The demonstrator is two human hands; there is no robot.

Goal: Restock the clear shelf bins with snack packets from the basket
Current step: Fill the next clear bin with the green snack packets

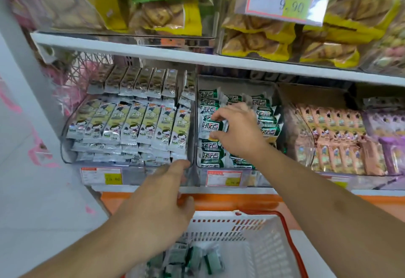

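Snack packet (211, 127), green and white, pinched in the right hand (238, 132) inside the middle clear bin (198, 174).

Right hand grasps the packet between thumb and fingers above the rows of matching green packets (266, 116) in that bin. Left hand (163, 198) hangs over the bin fronts, fingers loosely curled, holding nothing; one fingertip lies near the divider between the left bin (65, 157) and the middle bin. White basket (258, 229) with a red handle (291, 242) sits below the shelf (175, 57), with more green packets (192, 260) inside.
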